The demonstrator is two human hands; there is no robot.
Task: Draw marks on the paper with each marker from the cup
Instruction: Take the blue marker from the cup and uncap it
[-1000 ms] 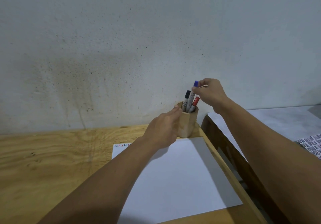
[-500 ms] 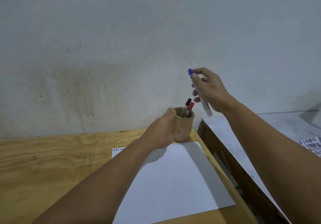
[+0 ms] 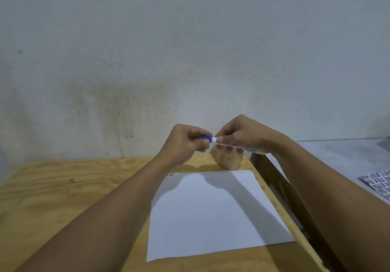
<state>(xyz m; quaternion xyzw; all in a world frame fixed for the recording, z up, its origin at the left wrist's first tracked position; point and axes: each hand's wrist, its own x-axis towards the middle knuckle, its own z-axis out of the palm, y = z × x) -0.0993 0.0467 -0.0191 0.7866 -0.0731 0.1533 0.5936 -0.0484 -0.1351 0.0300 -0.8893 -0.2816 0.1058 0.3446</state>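
While both hands pinch the marker (image 3: 213, 139) above the cup (image 3: 229, 162), left hand (image 3: 185, 143) on cap, right hand (image 3: 242, 136) on barrel, paper (image 3: 211, 212) near table (image 3: 63, 197) right edge.

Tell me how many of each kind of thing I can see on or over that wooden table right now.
Markers: 1, the blue-capped marker, held by both the left hand and the right hand
Wooden cups: 1, the cup
Paper sheets: 1, the paper
Total: 3. The hands hide the cup's top, so any markers inside go uncounted.
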